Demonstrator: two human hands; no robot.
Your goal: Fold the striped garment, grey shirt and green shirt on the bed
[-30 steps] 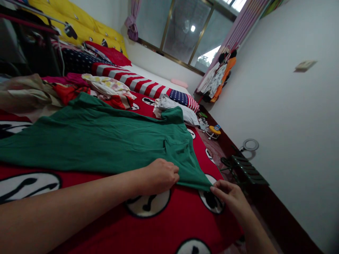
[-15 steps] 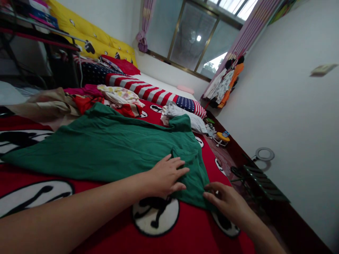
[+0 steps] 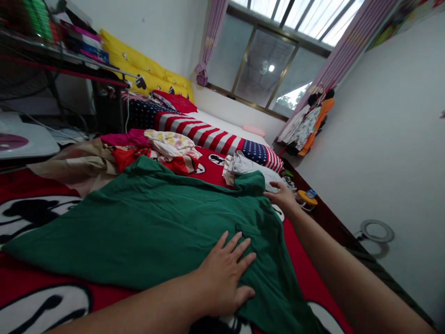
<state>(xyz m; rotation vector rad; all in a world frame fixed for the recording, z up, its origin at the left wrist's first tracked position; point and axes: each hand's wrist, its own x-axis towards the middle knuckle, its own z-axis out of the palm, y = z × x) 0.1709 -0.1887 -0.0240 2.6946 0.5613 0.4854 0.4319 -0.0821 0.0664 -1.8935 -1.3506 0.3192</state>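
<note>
Well, we are in a narrow bedroom, with a white wall (image 3: 382, 116) along our right and a gold-framed window (image 3: 266, 69) at the far end, a striped curtain (image 3: 342, 44) hanging beside it. A wide bed fills most of our view, covered by a red blanket (image 3: 299, 246) printed with large black-and-white cartoon shapes.

A green shirt (image 3: 139, 227) lies spread and rumpled across the near part of that blanket, its far end reaching the clothes heaped beyond it. Those include a beige cloth (image 3: 76, 160), a red garment (image 3: 128, 158), a floral cloth (image 3: 170, 144) and a white garment (image 3: 250, 167). Further on are a stars-and-stripes quilt (image 3: 205, 134) and a yellow cushion (image 3: 139, 67). A rack of books (image 3: 79, 48) stands at the far left.

Our left hand (image 3: 224, 273) presses flat on the green shirt, open, fingers spread, gripping nothing. Our right hand (image 3: 281, 195) reaches to the shirt's far corner, open and relaxed, fingers extended and resting at the fold, not visibly pinching it. On the floor beside the bed sits a small yellow stool (image 3: 308, 197).
</note>
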